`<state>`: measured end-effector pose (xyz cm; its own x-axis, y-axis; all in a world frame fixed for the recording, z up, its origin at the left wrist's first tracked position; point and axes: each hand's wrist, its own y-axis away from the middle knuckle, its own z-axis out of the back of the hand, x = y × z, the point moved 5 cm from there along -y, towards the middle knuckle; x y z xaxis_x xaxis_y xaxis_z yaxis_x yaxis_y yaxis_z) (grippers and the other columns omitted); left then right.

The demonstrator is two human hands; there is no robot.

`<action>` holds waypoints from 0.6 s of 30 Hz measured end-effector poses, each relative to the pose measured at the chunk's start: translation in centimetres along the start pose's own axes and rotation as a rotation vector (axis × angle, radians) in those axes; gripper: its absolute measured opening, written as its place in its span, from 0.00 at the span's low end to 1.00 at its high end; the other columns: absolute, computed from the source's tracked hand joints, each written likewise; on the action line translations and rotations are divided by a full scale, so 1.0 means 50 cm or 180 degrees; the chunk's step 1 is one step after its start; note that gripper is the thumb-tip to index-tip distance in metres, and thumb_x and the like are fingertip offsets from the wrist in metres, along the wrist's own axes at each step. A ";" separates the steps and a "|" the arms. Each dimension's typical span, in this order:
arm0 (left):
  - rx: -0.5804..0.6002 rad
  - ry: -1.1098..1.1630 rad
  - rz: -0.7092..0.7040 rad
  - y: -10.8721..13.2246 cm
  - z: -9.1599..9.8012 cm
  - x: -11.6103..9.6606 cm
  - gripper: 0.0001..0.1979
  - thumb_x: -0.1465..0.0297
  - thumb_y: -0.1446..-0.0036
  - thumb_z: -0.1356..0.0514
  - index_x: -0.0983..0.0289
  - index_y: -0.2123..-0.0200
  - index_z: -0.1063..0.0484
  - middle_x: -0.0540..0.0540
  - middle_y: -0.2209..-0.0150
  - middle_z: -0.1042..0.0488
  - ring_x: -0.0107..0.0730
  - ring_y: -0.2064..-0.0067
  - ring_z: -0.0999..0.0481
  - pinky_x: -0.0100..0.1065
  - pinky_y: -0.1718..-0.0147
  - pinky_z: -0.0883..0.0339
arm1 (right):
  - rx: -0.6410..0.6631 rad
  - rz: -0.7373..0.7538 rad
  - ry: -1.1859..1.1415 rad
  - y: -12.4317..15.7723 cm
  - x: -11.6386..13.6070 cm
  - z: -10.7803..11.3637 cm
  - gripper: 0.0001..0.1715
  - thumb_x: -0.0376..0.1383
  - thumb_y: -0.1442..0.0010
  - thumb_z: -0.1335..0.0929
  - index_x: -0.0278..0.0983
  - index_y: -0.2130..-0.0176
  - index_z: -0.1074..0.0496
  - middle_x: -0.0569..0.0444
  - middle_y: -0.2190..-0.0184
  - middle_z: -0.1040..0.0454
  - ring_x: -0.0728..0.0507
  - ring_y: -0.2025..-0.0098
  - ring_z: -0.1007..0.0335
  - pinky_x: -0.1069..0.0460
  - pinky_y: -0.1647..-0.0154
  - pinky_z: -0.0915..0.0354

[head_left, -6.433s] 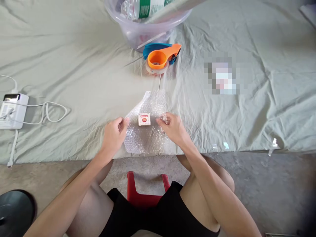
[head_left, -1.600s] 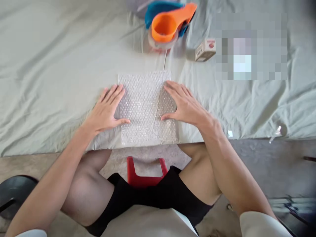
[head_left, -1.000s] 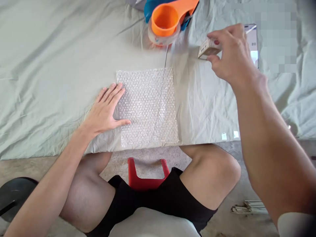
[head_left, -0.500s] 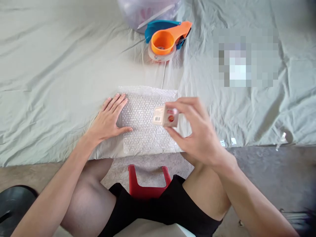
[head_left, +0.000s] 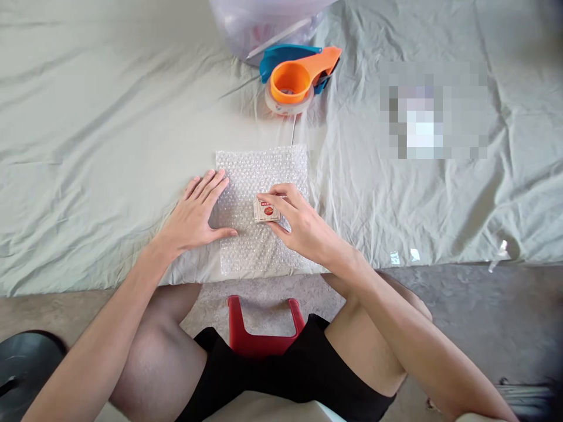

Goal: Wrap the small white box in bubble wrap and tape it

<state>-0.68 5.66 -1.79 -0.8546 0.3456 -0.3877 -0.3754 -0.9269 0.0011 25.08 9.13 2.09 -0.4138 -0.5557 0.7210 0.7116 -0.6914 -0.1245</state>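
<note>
Centrally on the clear square bubble-wrap sheet (head_left: 264, 211), right hand (head_left: 303, 228) pinches small white red-printed cardboard box (head_left: 266, 209) between thumb and fingertips; left hand (head_left: 196, 214), fingers spread flat, pins the sheet's left edge.

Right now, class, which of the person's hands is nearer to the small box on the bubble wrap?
Right. The right hand grips the small box with its fingertips; the left hand lies flat on the bubble wrap's left edge, apart from it.
</note>
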 end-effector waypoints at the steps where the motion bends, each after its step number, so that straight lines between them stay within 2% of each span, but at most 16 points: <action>1: 0.0009 0.0011 0.0006 0.000 0.000 0.000 0.64 0.25 0.34 0.45 0.63 0.13 0.54 0.70 0.13 0.50 0.64 0.12 0.52 0.63 0.14 0.60 | 0.0013 -0.0021 0.0001 0.001 0.001 -0.001 0.34 0.27 0.26 0.34 0.46 0.27 0.30 0.42 0.35 0.29 0.33 0.39 0.20 0.32 0.35 0.16; 5: 0.0034 0.0023 0.0012 0.001 0.000 0.000 0.65 0.25 0.34 0.45 0.63 0.13 0.55 0.70 0.13 0.51 0.64 0.12 0.53 0.63 0.15 0.60 | 0.0044 -0.0047 -0.0024 0.005 0.002 -0.006 0.36 0.27 0.25 0.34 0.48 0.24 0.31 0.43 0.33 0.29 0.34 0.39 0.19 0.31 0.34 0.17; 8: 0.0058 -0.0021 0.0024 0.005 0.004 -0.005 0.64 0.28 0.33 0.42 0.63 0.13 0.56 0.71 0.13 0.53 0.66 0.12 0.54 0.64 0.15 0.58 | -0.0020 -0.0030 -0.0092 0.011 0.000 0.003 0.38 0.32 0.25 0.29 0.50 0.22 0.34 0.43 0.30 0.31 0.31 0.31 0.25 0.29 0.27 0.22; 10: 0.0050 -0.0033 0.0098 0.009 0.011 -0.014 0.61 0.32 0.31 0.38 0.64 0.13 0.55 0.72 0.13 0.53 0.68 0.13 0.51 0.65 0.16 0.53 | -0.0328 -0.0227 -0.0123 0.021 -0.013 0.025 0.34 0.39 0.24 0.28 0.49 0.24 0.33 0.42 0.29 0.30 0.30 0.28 0.27 0.29 0.26 0.24; 12: -0.0065 0.0010 0.0300 0.015 0.021 -0.030 0.52 0.38 0.27 0.37 0.63 0.15 0.50 0.72 0.15 0.45 0.67 0.16 0.42 0.64 0.19 0.44 | -0.0830 -0.0721 -0.0023 0.039 -0.039 0.055 0.23 0.43 0.22 0.30 0.45 0.32 0.27 0.41 0.34 0.26 0.32 0.34 0.23 0.32 0.34 0.20; 15: -0.0618 0.0146 0.0935 0.027 0.043 -0.058 0.32 0.53 0.21 0.40 0.60 0.22 0.37 0.68 0.29 0.26 0.59 0.29 0.24 0.58 0.32 0.27 | -0.1296 -0.1542 0.0336 0.074 -0.081 0.081 0.15 0.44 0.24 0.31 0.42 0.42 0.25 0.43 0.46 0.23 0.36 0.51 0.19 0.36 0.48 0.20; 17: -0.1009 0.0276 0.1406 0.039 0.051 -0.077 0.24 0.60 0.23 0.38 0.59 0.30 0.31 0.64 0.41 0.20 0.53 0.44 0.18 0.52 0.44 0.22 | -0.1260 -0.1815 0.0452 0.089 -0.096 0.073 0.18 0.45 0.26 0.28 0.41 0.42 0.26 0.45 0.52 0.22 0.35 0.54 0.21 0.36 0.50 0.22; 18: -0.1087 0.0391 0.1602 0.043 0.049 -0.086 0.23 0.61 0.25 0.36 0.59 0.32 0.31 0.60 0.47 0.19 0.48 0.51 0.18 0.50 0.49 0.21 | -0.1202 -0.1877 0.0443 0.093 -0.100 0.063 0.20 0.46 0.27 0.28 0.41 0.41 0.27 0.46 0.54 0.22 0.35 0.55 0.21 0.36 0.51 0.23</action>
<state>1.30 2.55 2.12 -0.8418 -0.1468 -0.5195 0.2164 -0.9734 -0.0757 32.24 10.15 0.07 -0.7558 -0.0762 0.6503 0.1120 -0.9936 0.0137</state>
